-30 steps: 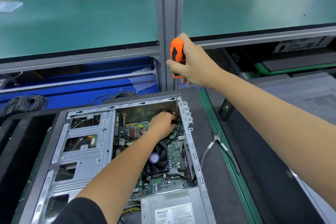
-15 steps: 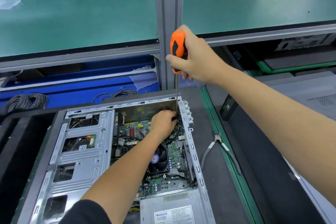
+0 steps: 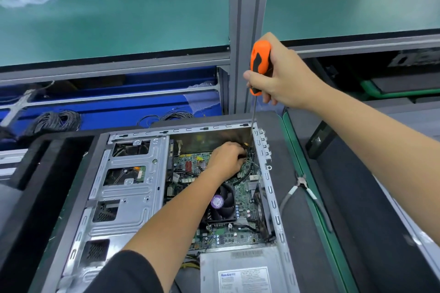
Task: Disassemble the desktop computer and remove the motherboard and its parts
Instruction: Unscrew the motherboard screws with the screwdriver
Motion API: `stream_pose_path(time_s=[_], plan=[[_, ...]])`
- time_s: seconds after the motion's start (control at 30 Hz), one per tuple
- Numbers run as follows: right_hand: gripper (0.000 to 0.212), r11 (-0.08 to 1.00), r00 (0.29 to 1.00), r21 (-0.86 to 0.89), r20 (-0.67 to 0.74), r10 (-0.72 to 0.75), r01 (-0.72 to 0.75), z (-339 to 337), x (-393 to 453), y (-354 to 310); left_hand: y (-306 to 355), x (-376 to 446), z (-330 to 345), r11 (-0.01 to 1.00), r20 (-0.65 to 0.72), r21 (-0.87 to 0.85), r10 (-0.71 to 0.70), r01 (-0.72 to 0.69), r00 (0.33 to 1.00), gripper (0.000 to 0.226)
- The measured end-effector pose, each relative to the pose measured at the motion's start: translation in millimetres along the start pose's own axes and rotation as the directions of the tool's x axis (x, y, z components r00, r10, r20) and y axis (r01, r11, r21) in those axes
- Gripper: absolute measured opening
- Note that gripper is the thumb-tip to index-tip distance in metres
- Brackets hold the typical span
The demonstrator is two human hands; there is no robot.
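Right hand [image 3: 283, 76] grips screwdriver [image 3: 259, 66], shaft upright beside case [image 3: 269, 185] far-right corner wall; left hand [image 3: 226, 159], curled below, hold unclear, over motherboard [image 3: 240, 200].

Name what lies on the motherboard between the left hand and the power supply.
In the head view, the CPU cooler fan lies between the left hand and the power supply.

Pliers [image 3: 301, 189] right of open computer case [image 3: 128, 197]; motherboard [image 3: 245, 200] inside.
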State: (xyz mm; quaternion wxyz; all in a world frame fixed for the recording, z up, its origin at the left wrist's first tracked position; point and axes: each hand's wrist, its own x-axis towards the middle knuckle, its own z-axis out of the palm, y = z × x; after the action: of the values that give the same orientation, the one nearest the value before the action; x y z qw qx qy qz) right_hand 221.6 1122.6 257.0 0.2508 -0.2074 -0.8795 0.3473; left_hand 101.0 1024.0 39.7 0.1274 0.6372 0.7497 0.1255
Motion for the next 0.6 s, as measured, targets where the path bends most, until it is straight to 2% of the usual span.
stream_pose_path(time_s=[0.17, 0.3, 0.47, 0.6], plan=[[0.024, 1.000, 1.000, 0.007, -0.011, 0.009, -0.009, -3.3, -1.1, -0.6, 3.6, 2.3, -0.1, 0.999, -0.037, -0.002, 0.040, -0.040, 0.999, 0.029], [0.024, 1.000, 1.000, 0.013, -0.016, 0.011, -0.010, -3.9, -0.5, -2.4, 4.3, 2.3, -0.9, 0.991, -0.064, -0.129, -0.024, 0.016, 0.998, 0.033], [0.029, 1.000, 1.000, 0.017, -0.010, -0.006, 0.006, -2.2, -1.3, -7.0, 2.5, 2.2, 0.0, 0.950, -0.072, -0.298, -0.117, 0.090, 0.991, 0.028], [0.024, 1.000, 1.000, 0.017, 0.006, -0.016, 0.016, -0.8, -0.9, -10.1, 1.9, 1.5, -0.9, 0.940, -0.071, -0.330, -0.111, 0.081, 0.991, 0.023]])
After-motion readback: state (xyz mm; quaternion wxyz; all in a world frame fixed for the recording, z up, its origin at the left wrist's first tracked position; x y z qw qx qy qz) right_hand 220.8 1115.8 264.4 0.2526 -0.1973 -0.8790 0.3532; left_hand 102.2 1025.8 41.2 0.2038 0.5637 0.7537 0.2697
